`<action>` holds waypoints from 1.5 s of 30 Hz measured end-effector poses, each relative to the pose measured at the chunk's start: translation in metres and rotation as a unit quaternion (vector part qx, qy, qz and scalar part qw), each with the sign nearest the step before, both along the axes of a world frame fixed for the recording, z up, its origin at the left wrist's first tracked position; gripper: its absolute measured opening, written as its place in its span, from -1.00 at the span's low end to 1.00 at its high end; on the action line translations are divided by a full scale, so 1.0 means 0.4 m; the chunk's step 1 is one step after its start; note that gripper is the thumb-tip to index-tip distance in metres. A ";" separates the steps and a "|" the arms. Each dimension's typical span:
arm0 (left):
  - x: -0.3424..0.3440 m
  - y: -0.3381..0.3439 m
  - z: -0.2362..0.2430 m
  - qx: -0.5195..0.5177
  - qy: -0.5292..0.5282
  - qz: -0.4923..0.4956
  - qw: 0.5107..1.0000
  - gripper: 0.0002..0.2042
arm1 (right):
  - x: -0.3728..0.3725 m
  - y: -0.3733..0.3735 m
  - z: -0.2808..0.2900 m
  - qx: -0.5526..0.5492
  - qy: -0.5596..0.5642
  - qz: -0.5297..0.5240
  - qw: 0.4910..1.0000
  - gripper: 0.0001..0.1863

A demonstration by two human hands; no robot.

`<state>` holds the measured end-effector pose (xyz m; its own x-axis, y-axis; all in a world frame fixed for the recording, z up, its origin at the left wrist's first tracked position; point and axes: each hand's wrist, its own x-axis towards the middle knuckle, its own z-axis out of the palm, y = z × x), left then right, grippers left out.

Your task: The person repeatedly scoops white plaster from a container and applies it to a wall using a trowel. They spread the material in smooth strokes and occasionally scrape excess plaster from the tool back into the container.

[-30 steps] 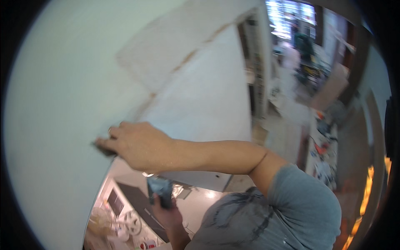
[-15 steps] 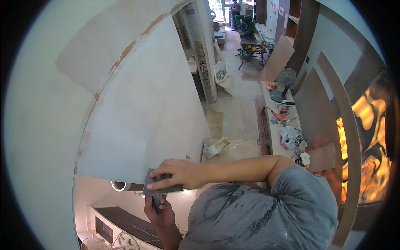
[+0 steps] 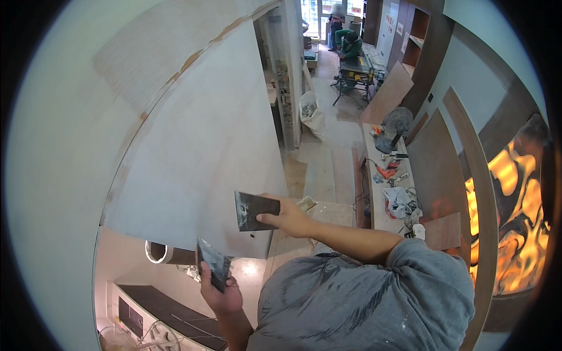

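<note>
My right hand (image 3: 290, 217) grips a wide, dark flat putty knife (image 3: 249, 212), thumb across its face and pale filler smeared near its outer edge. It is raised in front of the pale, patchily coated wall panel (image 3: 193, 146). Lower and to the left, my left hand (image 3: 222, 295) is closed around a second putty knife (image 3: 214, 263), its blade tilted up and coated with whitish filler. The two blades are apart. Whether the right blade touches the panel I cannot tell.
A white round pipe end (image 3: 157, 253) and a dark shelf (image 3: 170, 310) are below the panel. To the right, a long bench (image 3: 383, 219) carries a fan (image 3: 398, 123), an orange drill (image 3: 385, 171) and plastic bags. A filled sack (image 3: 312, 120) and workers stand further off.
My right hand has lifted its putty knife off the left one and moved up and to the right. The left blade's filler-coated face now shows. The view has shifted slightly.
</note>
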<state>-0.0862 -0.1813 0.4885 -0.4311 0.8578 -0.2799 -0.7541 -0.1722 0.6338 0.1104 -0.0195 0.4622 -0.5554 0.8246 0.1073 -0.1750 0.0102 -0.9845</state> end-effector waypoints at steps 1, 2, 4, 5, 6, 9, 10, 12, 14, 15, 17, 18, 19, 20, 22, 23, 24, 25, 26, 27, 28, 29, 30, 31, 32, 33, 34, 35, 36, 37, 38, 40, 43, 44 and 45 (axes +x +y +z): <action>0.012 -0.003 -0.011 -0.012 0.009 0.002 1.000 -0.71 | -0.003 0.002 0.023 -0.066 0.042 -0.003 0.997 -0.65; 0.019 -0.008 -0.023 -0.021 -0.002 0.000 1.000 -0.72 | -0.005 0.002 0.033 -0.081 0.043 -0.001 0.996 -0.65; 0.030 -0.015 -0.053 -0.040 -0.027 -0.004 0.999 -0.74 | -0.007 0.003 0.046 -0.114 0.043 0.003 0.993 -0.66; 0.029 -0.013 -0.061 -0.054 -0.044 0.000 0.998 -0.73 | -0.009 -0.001 0.059 -0.108 0.046 0.005 0.993 -0.65; 0.031 -0.008 -0.062 -0.061 -0.050 0.010 0.997 -0.75 | -0.012 -0.006 0.075 -0.103 0.050 0.007 0.993 -0.65; 0.047 -0.002 -0.036 -0.066 -0.060 0.036 0.995 -0.77 | -0.021 -0.035 0.090 -0.027 0.049 0.014 0.998 -0.65; 0.044 -0.002 -0.034 -0.060 -0.057 0.034 0.996 -0.77 | -0.024 -0.041 0.093 0.009 0.049 0.013 0.999 -0.65; 0.043 0.000 -0.027 -0.045 -0.071 0.016 0.996 -0.77 | -0.041 -0.043 0.102 -0.089 0.098 0.011 0.991 -0.66; 0.045 -0.004 -0.013 -0.027 -0.103 -0.013 0.994 -0.76 | -0.052 -0.041 0.109 -0.191 0.151 0.036 0.969 -0.66; 0.045 -0.006 -0.013 -0.021 -0.121 -0.035 0.992 -0.76 | -0.054 -0.034 0.115 -0.243 0.181 0.062 0.951 -0.66; 0.050 -0.011 -0.016 -0.008 -0.159 -0.078 0.984 -0.75 | -0.055 -0.026 0.099 -0.302 0.220 0.112 0.921 -0.64; 0.053 -0.012 -0.019 -0.008 -0.167 -0.091 0.982 -0.74 | -0.056 -0.027 0.098 -0.308 0.232 0.109 0.916 -0.65; 0.057 -0.012 -0.023 -0.007 -0.176 -0.104 0.979 -0.74 | -0.057 -0.028 0.097 -0.313 0.243 0.105 0.912 -0.65; 0.061 -0.012 -0.027 -0.007 -0.185 -0.117 0.976 -0.73 | -0.057 -0.030 0.096 -0.319 0.255 0.102 0.907 -0.65; 0.066 -0.013 -0.032 0.001 -0.207 -0.141 0.968 -0.73 | -0.056 -0.028 0.075 -0.357 0.248 0.121 0.892 -0.65; 0.068 -0.014 -0.033 0.005 -0.217 -0.152 0.964 -0.72 | -0.056 -0.029 0.065 -0.377 0.244 0.131 0.884 -0.64; 0.077 -0.014 -0.026 0.015 -0.224 -0.163 0.961 -0.72 | -0.060 -0.035 0.060 -0.370 0.232 0.137 0.889 -0.64; 0.088 -0.011 -0.011 0.025 -0.230 -0.175 0.957 -0.71 | -0.065 -0.043 0.055 -0.364 0.220 0.142 0.894 -0.64; 0.094 -0.009 -0.004 0.035 -0.237 -0.187 0.953 -0.70 | -0.067 -0.053 0.048 -0.357 0.208 0.147 0.899 -0.64; 0.091 -0.010 -0.009 0.037 -0.256 -0.183 0.949 -0.69 | -0.066 -0.057 0.024 -0.352 0.206 0.177 0.896 -0.61; 0.082 -0.012 -0.018 0.040 -0.273 -0.177 0.945 -0.68 | -0.058 -0.052 0.017 -0.332 0.183 0.234 0.895 -0.59; 0.073 -0.012 -0.023 0.043 -0.291 -0.171 0.940 -0.66 | -0.044 -0.047 0.014 -0.310 0.159 0.290 0.892 -0.57; 0.063 -0.013 -0.021 0.073 -0.295 -0.169 0.938 -0.65 | -0.030 -0.042 0.005 -0.287 0.134 0.344 0.884 -0.54; 0.051 -0.012 -0.017 0.102 -0.297 -0.168 0.934 -0.63 | -0.023 -0.027 -0.010 -0.305 0.125 0.411 0.850 -0.47; 0.042 -0.011 -0.014 0.130 -0.300 -0.167 0.930 -0.62 | -0.012 -0.029 -0.021 -0.308 0.112 0.388 0.861 -0.48; 0.039 -0.004 -0.012 0.173 -0.295 -0.176 0.923 -0.61 | -0.003 -0.032 -0.026 -0.310 0.100 0.365 0.872 -0.50; 0.036 -0.001 -0.017 0.162 -0.285 -0.178 0.928 -0.61 | 0.000 -0.034 -0.021 -0.312 0.086 0.342 0.882 -0.51; 0.034 0.003 -0.025 0.151 -0.274 -0.180 0.932 -0.62 | -0.002 -0.030 -0.021 -0.334 0.127 0.311 0.881 -0.53; 0.034 0.007 -0.035 0.140 -0.264 -0.183 0.937 -0.62 | -0.008 -0.023 -0.021 -0.355 0.168 0.278 0.877 -0.55; 0.041 0.008 -0.042 0.121 -0.257 -0.187 0.940 -0.65 | -0.019 -0.018 -0.018 -0.375 0.210 0.245 0.869 -0.57; 0.055 0.005 -0.042 0.085 -0.261 -0.180 0.945 -0.66 | -0.031 -0.017 -0.009 -0.368 0.196 0.239 0.877 -0.58; 0.090 0.001 -0.029 0.014 -0.268 -0.163 0.949 -0.68 | -0.051 -0.021 0.015 -0.352 0.169 0.225 0.893 -0.61; 0.086 0.006 -0.037 0.068 -0.276 -0.152 0.946 -0.68 | -0.036 -0.016 -0.014 -0.319 0.131 0.334 0.877 -0.55; 0.080 0.009 -0.029 0.071 -0.279 -0.135 0.948 -0.67 | -0.022 -0.017 -0.017 -0.295 0.111 0.367 0.875 -0.52; 0.072 0.012 -0.017 0.065 -0.274 -0.129 0.951 -0.63 | -0.004 -0.016 -0.021 -0.301 0.102 0.393 0.863 -0.40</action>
